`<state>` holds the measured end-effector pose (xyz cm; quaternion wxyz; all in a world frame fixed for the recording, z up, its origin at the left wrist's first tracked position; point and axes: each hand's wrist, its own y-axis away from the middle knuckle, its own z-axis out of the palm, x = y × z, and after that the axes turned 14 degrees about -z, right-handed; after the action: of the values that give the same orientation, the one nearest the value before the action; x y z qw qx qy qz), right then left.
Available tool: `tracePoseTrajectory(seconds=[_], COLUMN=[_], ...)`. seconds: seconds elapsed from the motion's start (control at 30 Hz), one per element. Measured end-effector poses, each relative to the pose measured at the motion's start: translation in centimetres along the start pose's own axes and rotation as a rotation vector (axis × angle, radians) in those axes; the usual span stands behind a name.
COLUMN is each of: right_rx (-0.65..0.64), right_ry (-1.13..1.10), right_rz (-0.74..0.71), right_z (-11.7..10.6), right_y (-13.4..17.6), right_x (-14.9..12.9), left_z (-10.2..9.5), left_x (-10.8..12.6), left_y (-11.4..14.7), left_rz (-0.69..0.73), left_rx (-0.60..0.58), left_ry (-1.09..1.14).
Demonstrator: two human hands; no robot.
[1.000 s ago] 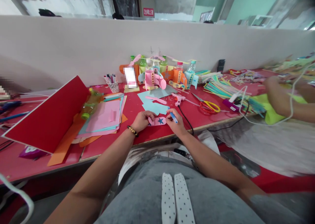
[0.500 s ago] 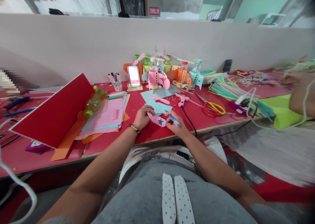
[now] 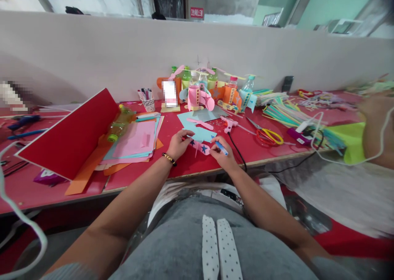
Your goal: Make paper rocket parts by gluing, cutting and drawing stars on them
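A pink paper strip (image 3: 198, 146) with dark blue stars lies between my hands, just above the red tabletop near its front edge. My left hand (image 3: 179, 145) pinches its left end and covers part of it. A blue marker (image 3: 222, 148) is gripped in my right hand (image 3: 225, 157), whose fingertips also meet the strip's right end. Right behind the strip is light blue paper (image 3: 200, 135), with a pink propeller-shaped cutout (image 3: 200, 124) lying behind that.
Decorated bottle planes (image 3: 194, 97) stand at the back beside a pen cup (image 3: 149, 104). A pink glue gun (image 3: 228, 125) and scissors (image 3: 267, 135) lie to the right. Paper sheets (image 3: 135, 140) and a red board (image 3: 74, 136) occupy the left. Another person's arm (image 3: 378, 136) reaches in at far right.
The strip has turned in my fingers, and a second blue star now shows near my left hand. My right hand has tilted the marker slightly. The whole view has shifted a little.
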<state>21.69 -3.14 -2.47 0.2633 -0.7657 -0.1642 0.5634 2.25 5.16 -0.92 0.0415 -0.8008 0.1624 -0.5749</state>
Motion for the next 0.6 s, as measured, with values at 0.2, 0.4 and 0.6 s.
tracePoseTrajectory(seconds=[0.2,0.4,0.6], right_rx=[0.085,0.099,0.079], right_ry=[0.003,0.016,0.018], right_rz=[0.01,0.008,0.029], right_z=[-0.1,0.0,0.1], right_y=[-0.2,-0.2,-0.2], right_x=[0.2,0.1,-0.3], left_z=[-0.3,-0.1,0.4], left_x=[1.1,1.5,0.7], left_y=[0.8,1.5,0.9], left_rz=[0.001,0.186,0.161], left_rx=[0.035,-0.095,-0.085], left_ry=[0.049,-0.304,-0.45])
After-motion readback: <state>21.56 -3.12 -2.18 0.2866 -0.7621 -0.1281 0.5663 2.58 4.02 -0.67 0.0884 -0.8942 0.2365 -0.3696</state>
